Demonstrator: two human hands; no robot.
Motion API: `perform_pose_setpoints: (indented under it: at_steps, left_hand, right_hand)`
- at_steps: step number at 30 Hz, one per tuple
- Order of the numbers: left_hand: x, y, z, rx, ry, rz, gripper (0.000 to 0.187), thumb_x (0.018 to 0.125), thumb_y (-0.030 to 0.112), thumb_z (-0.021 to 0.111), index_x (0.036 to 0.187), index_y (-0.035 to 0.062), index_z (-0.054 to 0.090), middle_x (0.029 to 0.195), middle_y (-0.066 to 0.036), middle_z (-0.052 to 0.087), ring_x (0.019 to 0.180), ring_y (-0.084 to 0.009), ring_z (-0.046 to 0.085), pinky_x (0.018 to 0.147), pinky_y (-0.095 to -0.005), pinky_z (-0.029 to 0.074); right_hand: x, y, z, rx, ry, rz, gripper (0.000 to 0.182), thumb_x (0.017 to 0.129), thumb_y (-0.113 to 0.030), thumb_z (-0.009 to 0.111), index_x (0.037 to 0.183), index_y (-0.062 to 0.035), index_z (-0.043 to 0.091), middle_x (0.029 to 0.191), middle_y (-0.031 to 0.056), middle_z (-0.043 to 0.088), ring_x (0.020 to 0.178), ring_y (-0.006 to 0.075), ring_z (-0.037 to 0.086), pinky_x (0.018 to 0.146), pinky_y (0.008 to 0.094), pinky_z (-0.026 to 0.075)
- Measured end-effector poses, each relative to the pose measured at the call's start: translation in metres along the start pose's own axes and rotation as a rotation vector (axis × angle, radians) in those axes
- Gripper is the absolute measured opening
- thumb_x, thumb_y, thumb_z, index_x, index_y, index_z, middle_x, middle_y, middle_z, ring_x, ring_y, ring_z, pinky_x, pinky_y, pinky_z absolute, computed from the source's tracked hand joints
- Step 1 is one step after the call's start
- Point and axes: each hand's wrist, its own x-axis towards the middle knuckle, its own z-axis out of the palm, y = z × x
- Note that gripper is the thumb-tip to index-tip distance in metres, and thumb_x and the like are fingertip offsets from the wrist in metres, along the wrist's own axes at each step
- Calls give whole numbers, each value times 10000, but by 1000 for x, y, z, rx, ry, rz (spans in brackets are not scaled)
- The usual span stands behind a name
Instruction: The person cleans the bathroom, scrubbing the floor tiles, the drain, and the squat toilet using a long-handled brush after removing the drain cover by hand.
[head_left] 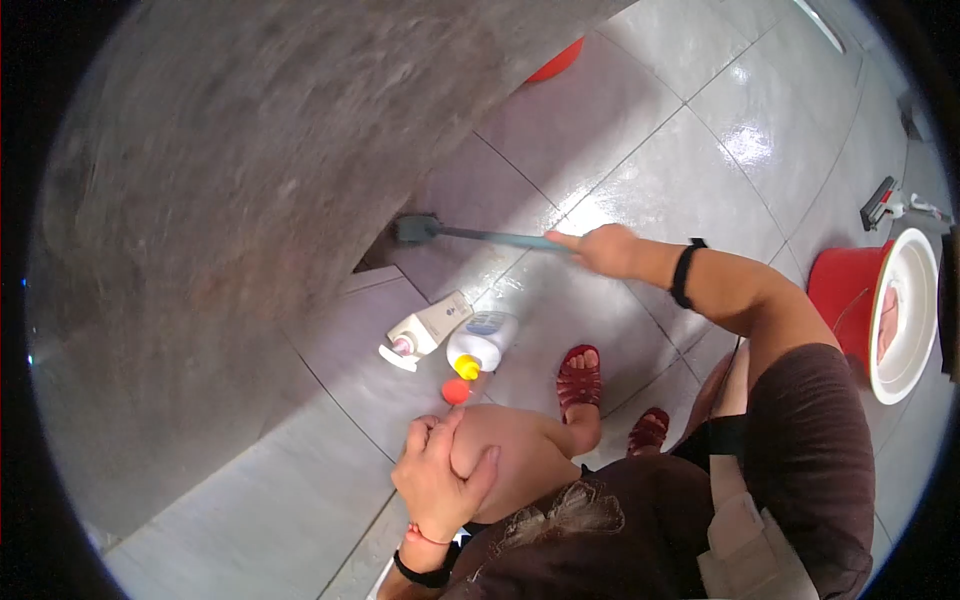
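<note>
My right hand (607, 250) is closed around the blue-grey handle of a scrub brush (500, 237), its index finger stretched along it. The brush's dark head lies low at the foot of a rough grey surface, on the tiled floor. My left hand (437, 480) rests on my bent knee with the fingers apart and nothing in it. In front of that knee are a white bottle (484, 338) with a yellow nozzle and a pale squeeze tube (436, 322) with its white lid flipped up. A round red cap (456, 391) shows close by my left fingertips.
The rough grey surface (250, 180) fills the upper left. A red bucket (845, 290) with a white basin (930, 330) stands at the right, and a squeegee-like tool (880, 205) is behind it. Grey floor tiles (640, 180) shine as if wet. Part of a red object (557, 64) shows at the top.
</note>
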Motion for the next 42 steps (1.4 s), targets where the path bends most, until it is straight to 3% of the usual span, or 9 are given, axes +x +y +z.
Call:
perform_pose_setpoints:
  at_steps: [6, 12, 19, 22, 29, 32, 36, 38, 42]
  left_hand:
    - [-6, 1, 3, 60, 47, 66, 495, 621, 353, 734, 1032, 98, 630, 915, -120, 560, 733, -297, 598, 604, -370, 496]
    - [-9, 10, 6, 55, 83, 80, 491, 627, 371, 729, 1016, 88, 631, 900, -109, 551, 703, -288, 596, 587, -360, 490]
    - [-25, 12, -2, 8, 77, 13, 472, 627, 286, 716, 1038, 76, 617, 923, -121, 551, 752, -308, 588, 652, -367, 485]
    - [-30, 10, -1, -22, 85, 1, 470, 629, 294, 709, 1034, 73, 620, 925, -123, 550, 751, -308, 586, 655, -366, 485]
    - [-35, 15, 2, 24, 92, 45, 491, 610, 357, 711, 1008, 81, 629, 906, -109, 539, 724, -290, 580, 617, -362, 481]
    - [-43, 6, 1, 22, 93, 64, 506, 601, 401, 713, 993, 91, 632, 888, -95, 530, 696, -276, 574, 577, -362, 478]
    - [-42, -10, 3, -45, 147, 63, 524, 603, 410, 716, 996, 74, 630, 897, -110, 536, 710, -287, 579, 577, -363, 483]
    - [-42, -17, 3, -37, 153, 56, 521, 607, 408, 715, 992, 68, 629, 899, -112, 536, 715, -287, 582, 577, -361, 485]
    - [-41, -16, 6, -25, 178, 82, 518, 624, 406, 705, 1002, 61, 618, 898, -112, 528, 697, -284, 578, 559, -355, 479]
  right_hand:
    - [-10, 82, -29, 134, 342, 263, 577, 930, -337, 397, 1434, -171, 171, 891, 203, 637, 819, 359, 609, 742, 445, 469]
    - [-66, 17, 0, -169, -210, -33, 585, 930, -357, 406, 1442, -218, 159, 855, 208, 629, 812, 344, 615, 748, 437, 469]
    - [-56, 96, -5, 47, 151, 123, 582, 926, -305, 426, 1433, -163, 178, 895, 242, 623, 849, 377, 603, 792, 453, 450]
    - [-77, 27, 10, -117, -155, -15, 585, 931, -354, 420, 1438, -208, 166, 909, 259, 611, 857, 393, 598, 813, 439, 458]
    - [91, -64, 14, 303, 119, -29, 528, 904, -406, 423, 1388, -238, 291, 915, 237, 619, 851, 398, 594, 753, 455, 470]
    - [61, -60, 0, -4, 101, -260, 518, 896, -393, 438, 1371, -226, 316, 913, 242, 615, 852, 401, 589, 746, 462, 469]
    - [-69, 46, -41, -152, -113, -7, 560, 904, -354, 469, 1411, -270, 245, 988, 224, 615, 915, 390, 589, 825, 436, 458]
    - [-118, 118, -53, -233, -14, 83, 558, 916, -297, 467, 1416, -258, 223, 948, 218, 621, 893, 387, 596, 824, 442, 465]
    - [-130, 47, -64, 194, -36, 732, 568, 916, -255, 453, 1418, -244, 187, 815, 214, 622, 801, 386, 602, 753, 461, 468]
